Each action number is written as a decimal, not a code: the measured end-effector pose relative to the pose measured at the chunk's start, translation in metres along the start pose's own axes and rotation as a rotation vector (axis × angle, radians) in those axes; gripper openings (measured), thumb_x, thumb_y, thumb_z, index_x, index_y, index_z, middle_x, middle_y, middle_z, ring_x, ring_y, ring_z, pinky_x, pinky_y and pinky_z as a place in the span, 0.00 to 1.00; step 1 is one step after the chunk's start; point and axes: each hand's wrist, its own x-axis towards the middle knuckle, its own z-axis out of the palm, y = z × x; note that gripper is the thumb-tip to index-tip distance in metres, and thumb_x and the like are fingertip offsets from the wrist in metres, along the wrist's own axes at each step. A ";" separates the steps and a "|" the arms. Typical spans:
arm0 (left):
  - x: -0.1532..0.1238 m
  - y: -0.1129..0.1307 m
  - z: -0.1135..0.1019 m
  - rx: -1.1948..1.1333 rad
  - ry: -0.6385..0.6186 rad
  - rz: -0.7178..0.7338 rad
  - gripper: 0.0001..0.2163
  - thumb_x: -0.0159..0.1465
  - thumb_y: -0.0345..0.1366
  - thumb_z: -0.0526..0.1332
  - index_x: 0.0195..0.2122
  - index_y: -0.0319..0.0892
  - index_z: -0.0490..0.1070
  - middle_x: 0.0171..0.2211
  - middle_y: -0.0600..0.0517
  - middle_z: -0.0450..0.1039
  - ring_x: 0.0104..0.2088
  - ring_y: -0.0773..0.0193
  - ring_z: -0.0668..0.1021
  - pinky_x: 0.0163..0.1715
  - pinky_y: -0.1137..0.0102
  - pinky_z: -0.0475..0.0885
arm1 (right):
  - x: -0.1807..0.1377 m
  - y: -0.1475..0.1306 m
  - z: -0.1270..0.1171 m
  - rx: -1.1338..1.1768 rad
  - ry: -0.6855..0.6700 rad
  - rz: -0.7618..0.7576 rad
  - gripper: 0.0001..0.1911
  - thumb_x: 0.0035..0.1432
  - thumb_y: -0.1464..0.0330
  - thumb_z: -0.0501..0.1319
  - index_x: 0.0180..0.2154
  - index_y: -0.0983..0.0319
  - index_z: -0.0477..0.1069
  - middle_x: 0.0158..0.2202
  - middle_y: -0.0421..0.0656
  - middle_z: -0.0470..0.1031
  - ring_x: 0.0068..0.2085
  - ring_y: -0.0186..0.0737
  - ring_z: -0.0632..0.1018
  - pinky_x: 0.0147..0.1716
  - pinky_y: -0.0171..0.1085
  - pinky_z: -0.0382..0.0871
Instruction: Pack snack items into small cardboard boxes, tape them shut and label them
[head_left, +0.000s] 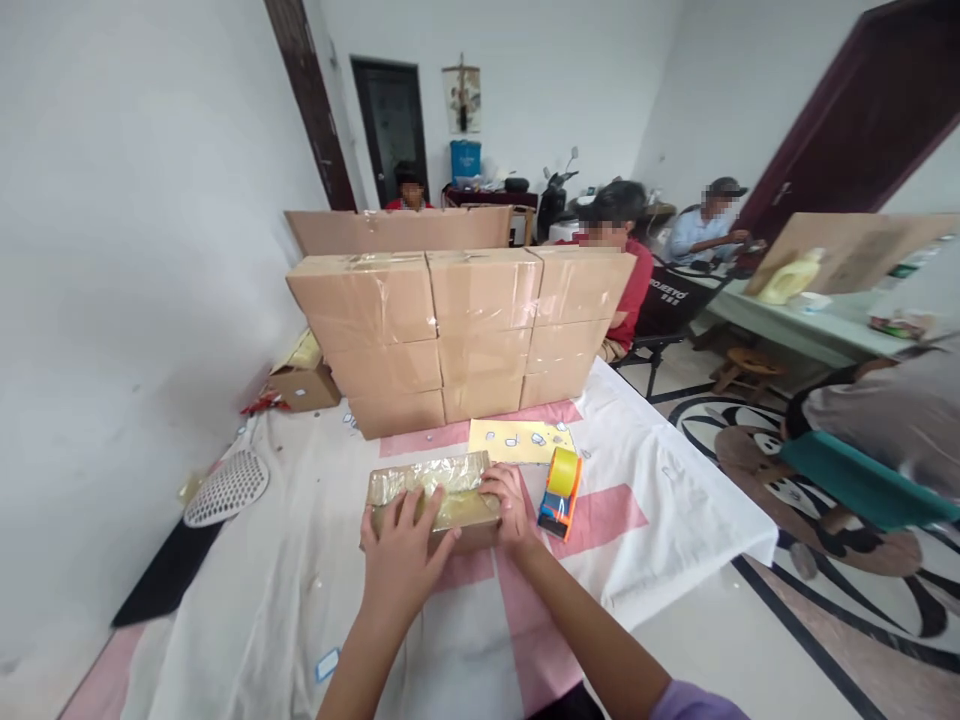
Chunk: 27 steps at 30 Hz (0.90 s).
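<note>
A small cardboard box (469, 512) with shiny clear tape over its top lies on the cloth-covered table in front of me. My left hand (405, 540) is on its left part, fingers spread over the top and one finger down at the left end. At the right end, my right hand (511, 508) grips the corner with bent fingers. The undersides of both hands are hidden. Just right of the box, a tape dispenser (559, 495) with an orange frame and a yellow roll rests on the cloth.
A stacked wall of cardboard boxes (480, 340) stands behind, with a yellow paper strip (521, 440) before it. On the left are an open carton (304, 385) and a white perforated paddle-like object (229, 488). Several people sit around the room, one (643, 290) beyond the boxes.
</note>
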 end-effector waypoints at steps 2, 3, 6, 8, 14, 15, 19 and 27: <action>0.001 0.000 0.002 0.027 0.009 0.034 0.25 0.64 0.47 0.63 0.62 0.51 0.70 0.59 0.42 0.72 0.59 0.38 0.69 0.61 0.36 0.48 | -0.003 -0.006 0.002 0.003 0.032 0.022 0.30 0.72 0.55 0.37 0.45 0.55 0.77 0.50 0.48 0.75 0.56 0.52 0.71 0.60 0.57 0.61; 0.001 0.000 0.003 0.028 0.013 0.053 0.24 0.64 0.46 0.63 0.62 0.51 0.70 0.60 0.42 0.72 0.59 0.37 0.69 0.61 0.37 0.48 | -0.004 -0.010 0.004 0.006 0.050 0.040 0.30 0.72 0.55 0.37 0.46 0.55 0.77 0.51 0.48 0.74 0.57 0.52 0.71 0.60 0.57 0.61; 0.002 -0.001 0.003 -0.010 0.025 0.105 0.21 0.66 0.42 0.62 0.60 0.50 0.71 0.60 0.43 0.72 0.59 0.40 0.70 0.63 0.37 0.46 | -0.008 -0.021 0.009 0.031 0.126 0.088 0.30 0.73 0.56 0.38 0.45 0.55 0.77 0.53 0.48 0.74 0.57 0.51 0.71 0.60 0.55 0.62; 0.003 -0.003 0.003 -0.040 0.021 0.138 0.20 0.67 0.42 0.61 0.60 0.50 0.72 0.59 0.43 0.73 0.58 0.42 0.72 0.63 0.38 0.46 | -0.009 -0.026 0.012 0.050 0.176 0.102 0.29 0.73 0.56 0.38 0.44 0.55 0.77 0.53 0.48 0.74 0.57 0.50 0.72 0.60 0.53 0.63; -0.002 -0.005 0.008 -0.070 0.074 0.167 0.19 0.69 0.43 0.58 0.59 0.48 0.72 0.59 0.44 0.74 0.57 0.46 0.75 0.59 0.48 0.57 | -0.010 -0.028 0.010 0.047 0.161 0.099 0.28 0.74 0.57 0.39 0.45 0.56 0.77 0.54 0.47 0.75 0.58 0.49 0.72 0.60 0.51 0.63; -0.004 -0.005 0.010 -0.069 0.087 0.170 0.19 0.69 0.43 0.58 0.60 0.48 0.72 0.59 0.44 0.73 0.57 0.47 0.75 0.56 0.51 0.59 | -0.011 -0.027 0.008 0.044 0.142 0.092 0.28 0.74 0.57 0.38 0.45 0.56 0.77 0.54 0.47 0.75 0.58 0.49 0.72 0.60 0.51 0.63; -0.012 0.000 0.015 -0.055 0.136 0.172 0.20 0.70 0.44 0.56 0.62 0.50 0.70 0.60 0.46 0.72 0.58 0.47 0.74 0.53 0.54 0.61 | -0.013 -0.023 0.002 0.031 0.091 0.070 0.29 0.73 0.56 0.38 0.47 0.56 0.77 0.55 0.47 0.74 0.58 0.49 0.71 0.60 0.51 0.63; -0.012 0.006 0.012 -0.079 0.122 0.142 0.20 0.70 0.44 0.55 0.62 0.51 0.70 0.61 0.46 0.72 0.58 0.47 0.73 0.56 0.53 0.59 | -0.012 -0.029 0.006 0.077 0.085 0.109 0.28 0.73 0.59 0.38 0.49 0.57 0.76 0.58 0.49 0.73 0.61 0.48 0.69 0.63 0.53 0.60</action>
